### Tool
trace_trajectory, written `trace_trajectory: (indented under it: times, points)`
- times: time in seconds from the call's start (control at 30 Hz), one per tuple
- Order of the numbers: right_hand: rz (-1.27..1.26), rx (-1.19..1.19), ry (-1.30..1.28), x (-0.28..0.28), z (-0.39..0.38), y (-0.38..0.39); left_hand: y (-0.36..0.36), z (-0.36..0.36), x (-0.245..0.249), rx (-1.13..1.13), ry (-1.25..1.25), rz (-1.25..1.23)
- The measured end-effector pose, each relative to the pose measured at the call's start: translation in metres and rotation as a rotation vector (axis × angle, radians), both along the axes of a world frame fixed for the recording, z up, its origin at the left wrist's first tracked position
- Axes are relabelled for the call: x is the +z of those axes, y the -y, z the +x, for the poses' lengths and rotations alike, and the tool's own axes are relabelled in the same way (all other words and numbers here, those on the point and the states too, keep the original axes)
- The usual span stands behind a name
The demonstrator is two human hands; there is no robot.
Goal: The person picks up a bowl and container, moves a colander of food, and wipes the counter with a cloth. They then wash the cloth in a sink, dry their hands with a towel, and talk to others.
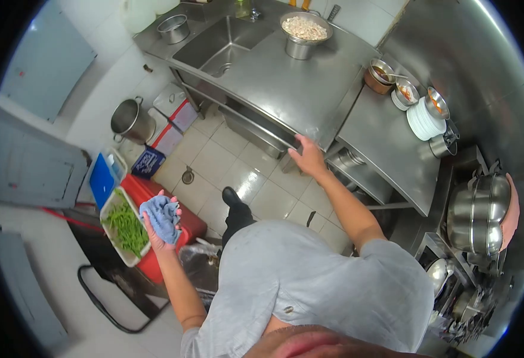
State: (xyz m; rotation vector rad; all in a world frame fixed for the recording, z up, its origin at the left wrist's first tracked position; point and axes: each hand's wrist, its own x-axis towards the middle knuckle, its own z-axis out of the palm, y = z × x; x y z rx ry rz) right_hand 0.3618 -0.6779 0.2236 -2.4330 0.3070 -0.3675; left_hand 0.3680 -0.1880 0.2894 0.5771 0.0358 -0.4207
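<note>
A crumpled blue cloth rests in my left hand, whose fingers curl around it. This hand is held out over a red cooler box and beside a white tub of green leafy vegetables. My right hand reaches forward, fingers apart and holding nothing, right at the front edge of the steel worktable. On that worktable stands a strainer of pale chopped food, set over a steel pot.
A sink is set into the worktable's left part. Bowls and stacked white plates line the right-hand table. Large steel pots stand farther right. A tall pot and boxes sit by the left wall.
</note>
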Motion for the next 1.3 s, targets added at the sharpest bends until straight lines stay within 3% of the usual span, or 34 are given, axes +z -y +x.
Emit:
trace_trajectory:
  times: [0.1,0.23,0.33,0.47,0.7,0.77,0.83,0.93,1.03,1.13,1.17,1.27,1.3]
  points:
    - [-0.094,-0.177,-0.049,-0.018,0.044,0.021,-0.014,0.101,-0.013,-0.027,-0.011,0.007]
    - [-0.322,-0.389,-0.187,-0.043,0.073,0.043,-0.016,0.228,0.007,-0.162,0.055,0.003]
    - [-0.337,-0.466,-0.412,-0.04,0.097,0.045,-0.001,0.311,0.028,-0.208,-0.005,0.001]
    - [-0.331,-0.494,-0.501,-0.048,0.167,0.038,0.025,0.412,0.023,-0.305,0.018,0.057]
    - [-0.239,-0.305,-0.427,-0.056,0.473,0.026,0.101,0.548,0.025,-0.376,-0.025,0.184]
    - [-0.288,-0.248,-0.199,-0.075,0.561,0.029,0.121,0.577,0.023,-0.404,-0.045,0.22]
    - [-0.033,-0.084,-0.341,-0.069,0.639,0.048,0.14,0.615,0.02,-0.435,0.01,0.289]
    - [0.365,-0.366,0.001,-0.046,0.703,0.087,0.154,0.653,0.014,-0.447,-0.006,0.393]
    - [1.296,-0.705,0.237,-0.026,0.76,0.144,0.166,0.695,0.006,-0.525,0.012,0.342]
    - [1.628,-0.692,0.369,-0.038,0.793,0.19,0.189,0.743,-0.006,-0.618,0.097,0.485]
    - [1.602,-0.762,0.41,-0.038,0.803,0.194,0.196,0.764,-0.024,-0.614,0.105,0.501]
    - [1.193,-0.752,0.154,-0.05,0.816,0.2,0.23,0.812,-0.046,-0.707,0.159,0.617]
    - [1.241,-0.791,0.134,-0.042,0.817,0.194,0.244,0.825,-0.044,-0.739,0.18,0.595]
